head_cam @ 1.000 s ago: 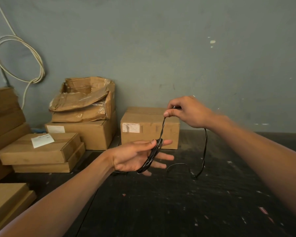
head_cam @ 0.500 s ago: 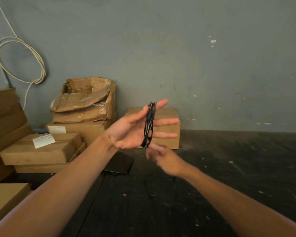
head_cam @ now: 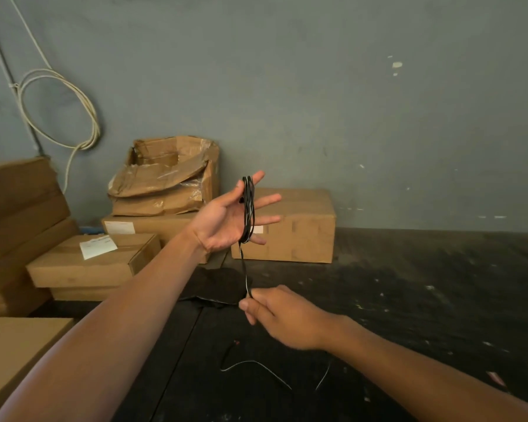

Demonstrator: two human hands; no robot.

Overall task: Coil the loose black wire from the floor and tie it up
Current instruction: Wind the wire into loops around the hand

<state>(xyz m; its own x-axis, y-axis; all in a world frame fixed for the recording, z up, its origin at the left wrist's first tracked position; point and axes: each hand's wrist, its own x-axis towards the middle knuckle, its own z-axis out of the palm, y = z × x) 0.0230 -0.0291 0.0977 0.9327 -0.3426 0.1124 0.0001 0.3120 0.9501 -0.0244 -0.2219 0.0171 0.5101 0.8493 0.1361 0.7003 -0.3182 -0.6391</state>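
Black wire around left hand

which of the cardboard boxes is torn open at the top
The crumpled box stacked on another box against the wall, left of the left hand. Its flaps are bent and its plastic wrap is ripped; the other boxes are closed and flat-topped.

Black wire, brown cardboard boxes, cream cable, grey-green wall, dark floor.
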